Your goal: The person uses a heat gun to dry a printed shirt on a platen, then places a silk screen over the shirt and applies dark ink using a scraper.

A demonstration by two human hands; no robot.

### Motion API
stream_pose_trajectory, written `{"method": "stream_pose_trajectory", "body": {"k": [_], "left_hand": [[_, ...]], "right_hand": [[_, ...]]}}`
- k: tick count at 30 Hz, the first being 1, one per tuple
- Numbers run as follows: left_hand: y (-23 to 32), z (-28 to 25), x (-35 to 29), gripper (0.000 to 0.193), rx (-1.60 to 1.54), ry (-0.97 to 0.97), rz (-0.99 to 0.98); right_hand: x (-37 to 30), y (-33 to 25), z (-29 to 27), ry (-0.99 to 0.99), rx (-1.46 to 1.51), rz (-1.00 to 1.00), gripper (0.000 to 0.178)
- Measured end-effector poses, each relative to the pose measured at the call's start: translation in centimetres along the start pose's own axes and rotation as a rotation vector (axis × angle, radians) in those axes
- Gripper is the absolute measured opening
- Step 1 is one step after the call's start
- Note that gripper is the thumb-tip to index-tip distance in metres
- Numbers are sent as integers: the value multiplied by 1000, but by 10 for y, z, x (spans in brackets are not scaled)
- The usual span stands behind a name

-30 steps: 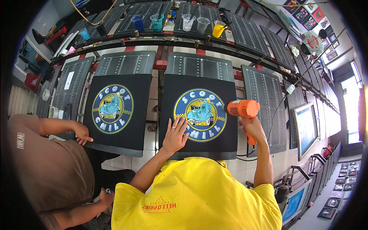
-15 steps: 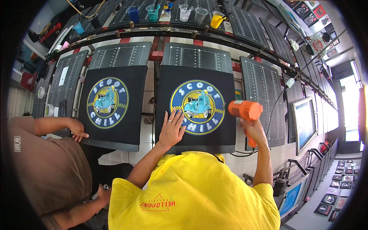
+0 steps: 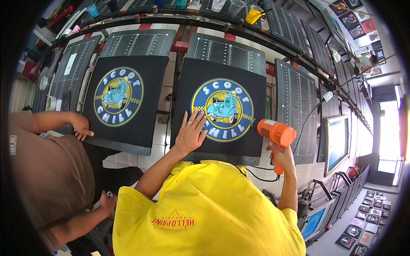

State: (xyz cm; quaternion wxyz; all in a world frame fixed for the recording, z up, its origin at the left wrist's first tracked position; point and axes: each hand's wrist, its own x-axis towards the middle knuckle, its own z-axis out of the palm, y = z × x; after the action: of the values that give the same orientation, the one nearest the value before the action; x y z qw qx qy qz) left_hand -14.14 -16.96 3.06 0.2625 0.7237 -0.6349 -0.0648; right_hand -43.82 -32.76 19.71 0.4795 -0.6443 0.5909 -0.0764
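My left hand lies flat, fingers spread, on the lower left of a round scooter print in blue, yellow and turquoise. The print is on black fabric stretched over a dark board with white ruled marks. In my right hand is an orange heat gun, gripped by its handle. Its nozzle points left, at the right edge of the print. Whether the nozzle touches the fabric I cannot tell. A cable hangs from the handle's base.
To my left, a co-worker in a brown shirt rests a hand by a matching printed black fabric. A bare ruled board is on the right, a framed screen beyond it. Paint cups, including a yellow one, stand at the back.
The whole view has shifted and tilted slightly. The heat gun sits a little lower beside the print. My left hand stays on the print.
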Motion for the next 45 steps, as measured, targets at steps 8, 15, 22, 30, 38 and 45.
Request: {"method": "stream_pose_trajectory", "body": {"k": [8,15,22,30,38,45], "left_hand": [[-1,1,-1,48,-3,-4,-14],[-1,-1,0,45,-45,27,-16],[-1,-2,-1,41,-89,67,-4],[-2,-2,-2,36,-113,93,12],[-5,3,-5,31,-132,111,58],[-3,1,-5,29,-163,126,57]], "right_hand": [[-24,25,12,-103,-14,-34,30],[-42,22,20,-115,-15,-2,42],[-48,20,26,-169,-25,-67,40],[-44,24,23,-175,-51,-107,39],[-44,21,14,-188,-28,-11,38],[-28,19,7,-79,23,-52,22]]}}
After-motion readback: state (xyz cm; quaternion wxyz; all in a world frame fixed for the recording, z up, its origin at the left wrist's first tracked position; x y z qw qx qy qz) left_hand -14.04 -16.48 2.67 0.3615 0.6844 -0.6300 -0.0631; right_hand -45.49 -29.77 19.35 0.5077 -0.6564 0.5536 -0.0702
